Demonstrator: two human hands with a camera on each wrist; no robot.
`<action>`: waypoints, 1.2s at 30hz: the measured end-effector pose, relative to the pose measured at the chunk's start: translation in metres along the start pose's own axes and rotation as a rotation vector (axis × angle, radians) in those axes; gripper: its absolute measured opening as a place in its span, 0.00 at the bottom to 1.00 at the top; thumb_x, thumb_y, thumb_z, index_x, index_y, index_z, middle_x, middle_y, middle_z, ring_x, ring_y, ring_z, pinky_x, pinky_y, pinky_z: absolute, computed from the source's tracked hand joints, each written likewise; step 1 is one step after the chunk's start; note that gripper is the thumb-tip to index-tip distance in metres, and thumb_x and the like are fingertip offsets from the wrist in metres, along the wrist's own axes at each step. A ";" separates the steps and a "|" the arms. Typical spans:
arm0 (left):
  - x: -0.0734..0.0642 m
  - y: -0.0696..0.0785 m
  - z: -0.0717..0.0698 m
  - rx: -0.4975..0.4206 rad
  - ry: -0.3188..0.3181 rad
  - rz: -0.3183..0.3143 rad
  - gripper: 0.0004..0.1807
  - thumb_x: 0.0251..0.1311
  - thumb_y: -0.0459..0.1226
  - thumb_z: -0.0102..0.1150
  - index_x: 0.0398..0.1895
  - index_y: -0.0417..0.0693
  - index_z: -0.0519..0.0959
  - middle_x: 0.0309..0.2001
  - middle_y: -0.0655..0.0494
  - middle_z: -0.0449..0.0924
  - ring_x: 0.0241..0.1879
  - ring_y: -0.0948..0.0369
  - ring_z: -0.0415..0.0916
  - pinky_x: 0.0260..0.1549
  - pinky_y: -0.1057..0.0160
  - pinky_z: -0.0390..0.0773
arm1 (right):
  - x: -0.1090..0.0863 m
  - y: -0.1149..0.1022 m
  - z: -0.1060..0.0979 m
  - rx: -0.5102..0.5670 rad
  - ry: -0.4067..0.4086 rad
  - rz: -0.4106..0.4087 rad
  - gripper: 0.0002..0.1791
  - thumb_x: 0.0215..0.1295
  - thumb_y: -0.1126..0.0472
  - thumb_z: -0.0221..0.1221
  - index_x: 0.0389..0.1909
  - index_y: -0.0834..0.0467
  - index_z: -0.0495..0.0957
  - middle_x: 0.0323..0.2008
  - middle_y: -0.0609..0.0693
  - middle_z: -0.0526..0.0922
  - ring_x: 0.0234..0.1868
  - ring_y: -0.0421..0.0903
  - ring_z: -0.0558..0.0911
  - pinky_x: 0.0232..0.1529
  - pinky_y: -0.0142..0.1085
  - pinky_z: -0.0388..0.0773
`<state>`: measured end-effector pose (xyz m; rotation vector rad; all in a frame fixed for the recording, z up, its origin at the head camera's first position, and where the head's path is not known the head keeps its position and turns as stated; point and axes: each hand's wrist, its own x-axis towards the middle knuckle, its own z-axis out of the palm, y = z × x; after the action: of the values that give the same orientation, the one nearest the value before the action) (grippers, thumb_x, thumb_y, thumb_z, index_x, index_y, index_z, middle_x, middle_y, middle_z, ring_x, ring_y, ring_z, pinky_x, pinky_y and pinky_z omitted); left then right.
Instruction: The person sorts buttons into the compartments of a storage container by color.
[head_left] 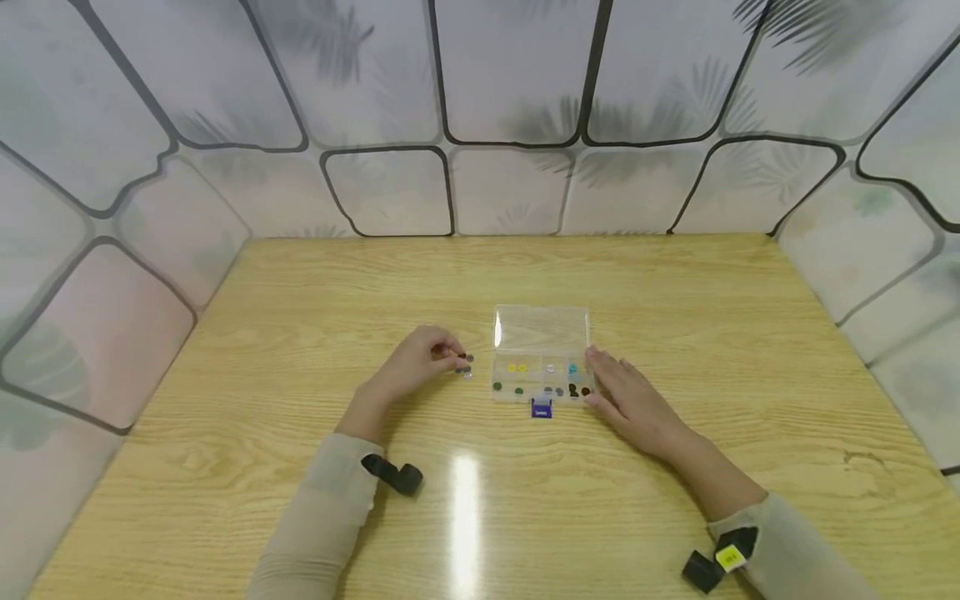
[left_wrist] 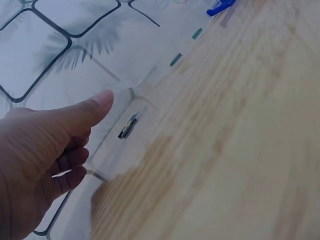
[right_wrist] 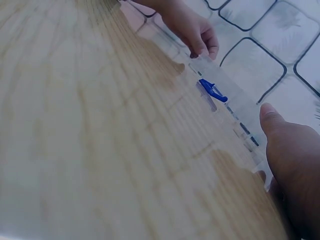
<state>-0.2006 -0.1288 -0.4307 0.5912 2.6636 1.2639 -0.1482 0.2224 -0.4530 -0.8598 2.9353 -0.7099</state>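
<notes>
A clear plastic compartment box (head_left: 542, 377) stands on the table, lid (head_left: 542, 327) raised at the back and a blue latch (head_left: 541, 407) in front. Yellow buttons (head_left: 517, 367), dark green ones (head_left: 519, 391), blue ones (head_left: 573, 367) and blackish ones (head_left: 573, 389) lie in separate compartments. Left of the box, my left hand (head_left: 416, 360) pinches a dark red button (right_wrist: 193, 55) between thumb and index finger. Several grey and clear buttons (head_left: 468, 374) lie right under those fingertips. My right hand (head_left: 636, 408) rests against the box's right side, its fingers fairly straight.
The wooden table (head_left: 637, 517) runs back to a patterned wall covering (head_left: 506, 192), which also stands along both sides. Each sleeve carries a black wrist camera, one (head_left: 393, 475) on the left and one (head_left: 720, 560) on the right.
</notes>
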 end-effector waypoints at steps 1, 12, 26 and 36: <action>0.000 -0.001 0.000 0.008 -0.007 -0.003 0.06 0.57 0.37 0.65 0.34 0.44 0.81 0.31 0.56 0.73 0.35 0.60 0.66 0.37 0.63 0.71 | 0.000 0.000 0.000 -0.001 0.005 0.000 0.35 0.73 0.50 0.46 0.73 0.62 0.46 0.72 0.60 0.52 0.71 0.59 0.54 0.70 0.52 0.46; -0.003 -0.011 0.002 0.077 -0.052 -0.033 0.07 0.54 0.40 0.68 0.33 0.48 0.81 0.27 0.58 0.72 0.31 0.61 0.65 0.32 0.64 0.67 | 0.000 0.000 0.002 -0.006 0.010 -0.012 0.35 0.73 0.51 0.47 0.73 0.63 0.47 0.72 0.60 0.52 0.71 0.59 0.54 0.69 0.53 0.46; -0.004 -0.010 0.008 0.265 0.020 0.031 0.07 0.57 0.43 0.65 0.33 0.50 0.82 0.28 0.60 0.72 0.33 0.61 0.63 0.34 0.64 0.65 | 0.000 0.002 0.000 -0.006 -0.007 0.005 0.35 0.73 0.52 0.46 0.73 0.63 0.46 0.72 0.60 0.51 0.72 0.59 0.53 0.69 0.53 0.45; -0.005 -0.007 0.006 0.295 -0.020 0.064 0.07 0.59 0.41 0.63 0.34 0.49 0.82 0.28 0.60 0.73 0.32 0.62 0.65 0.34 0.64 0.66 | 0.000 0.001 0.000 0.002 0.003 -0.002 0.35 0.73 0.52 0.47 0.73 0.63 0.46 0.72 0.60 0.52 0.71 0.59 0.54 0.69 0.54 0.45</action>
<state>-0.1960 -0.1306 -0.4401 0.7267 2.8573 0.8762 -0.1486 0.2230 -0.4529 -0.8618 2.9359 -0.7148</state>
